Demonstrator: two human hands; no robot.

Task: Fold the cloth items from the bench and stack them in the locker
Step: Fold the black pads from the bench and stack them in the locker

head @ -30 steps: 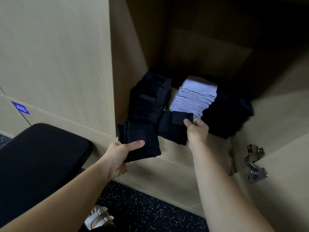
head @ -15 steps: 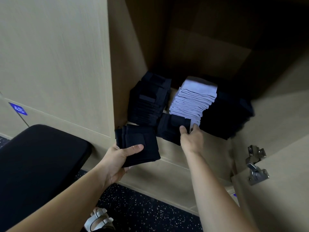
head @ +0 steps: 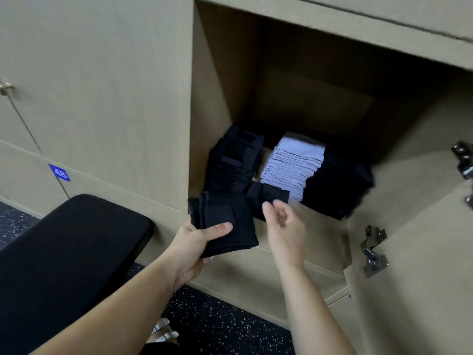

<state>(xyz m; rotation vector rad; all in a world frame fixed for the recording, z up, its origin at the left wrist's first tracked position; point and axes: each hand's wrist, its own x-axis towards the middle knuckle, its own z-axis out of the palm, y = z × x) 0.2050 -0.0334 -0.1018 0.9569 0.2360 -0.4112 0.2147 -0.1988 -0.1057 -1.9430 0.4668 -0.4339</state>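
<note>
Since a moment ago my right hand [head: 284, 224] has let go of the small black folded cloth [head: 268, 197] and drawn back toward me; the head camera has also tipped up, so more of the locker [head: 220, 98] shows.

From the head view, that small cloth sits at the front foot of the pale stack [head: 294, 162], touching it, on the locker's lip. I judge I parked it there to start a fresh pile, since the rows behind are already tall. My right hand hovers just in front of it, fingers loosely curled and holding nothing, a little blurred.

My left hand [head: 199, 242] grips the black bundle [head: 225, 216] of folded cloths, thumb across the top and fingers underneath, so the folds stay shut while it waits its turn. It hangs in front and to the left of the pale stack, outside the locker's edge.

Left of the pale stack stands a black stack [head: 235, 162], close beside it; to its right slumps a dark pile [head: 340, 185] whose layers I cannot tell apart in the shadow.

Well left of the pale stack and lower, the bench [head: 71, 252] shows only bare black padding, so I take this bundle to be among the last pieces to go in.
</note>
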